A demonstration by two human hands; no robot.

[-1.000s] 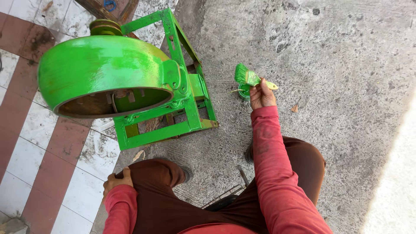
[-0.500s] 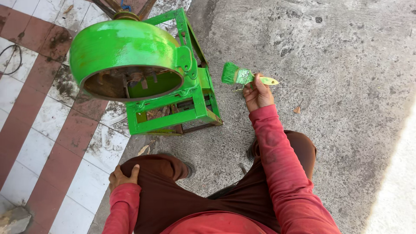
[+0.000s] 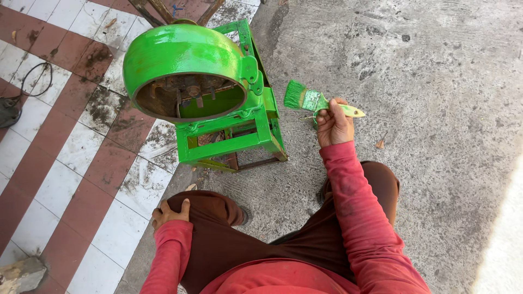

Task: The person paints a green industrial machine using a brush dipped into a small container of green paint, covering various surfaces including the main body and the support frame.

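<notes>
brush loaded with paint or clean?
Loaded. The brush in the right hand has bristles coated green, the same colour as the machine beside it.

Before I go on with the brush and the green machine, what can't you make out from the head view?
- Green machine: the far side is hidden by its own drum; the drum's inside parts are in shadow.
- Paintbrush: mid handle covered by the right hand.
- Left hand: palm hidden, pressed on the knee.
- Wooden legs behind the machine: cut off by the top edge.
</notes>
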